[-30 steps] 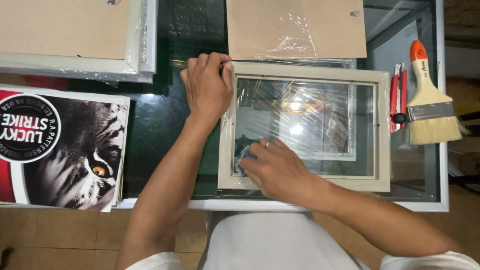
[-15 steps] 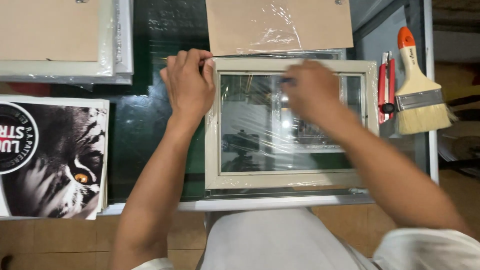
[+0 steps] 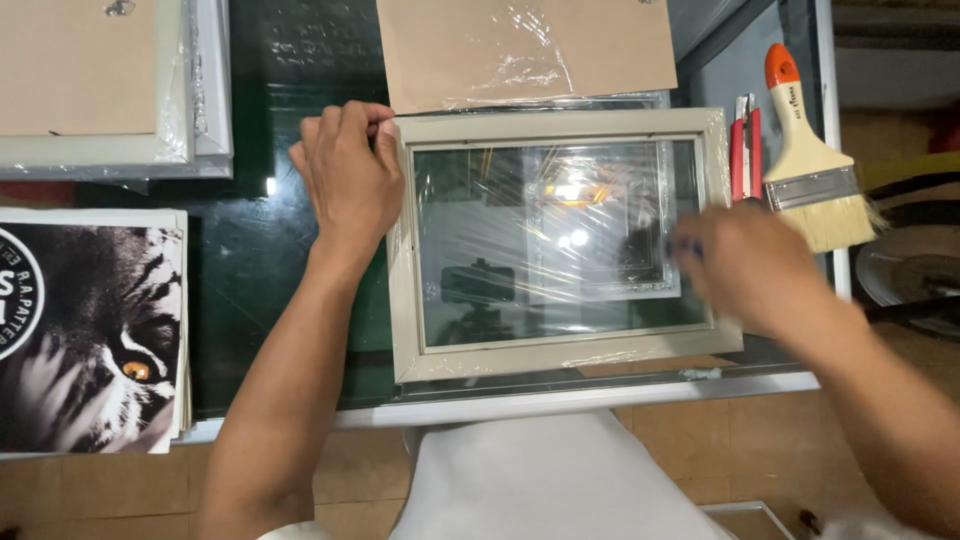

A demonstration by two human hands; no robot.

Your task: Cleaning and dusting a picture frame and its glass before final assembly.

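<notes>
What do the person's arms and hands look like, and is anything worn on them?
Both forearms are bare, with no watch, bracelet or gloves visible. The left hand shows no ring. The right hand is blurred, so details there cannot be told. White short sleeve edges appear at the bottom of the picture.

I see a pale beige wooden picture frame (image 3: 560, 245) under clear glossy film, on a dark green glass counter (image 3: 250, 270). The wide flat paintbrush (image 3: 810, 160) has a cream handle tipped orange and straw-coloured bristles. The tiger poster (image 3: 90, 330) is black-and-white striped with an amber eye.
</notes>
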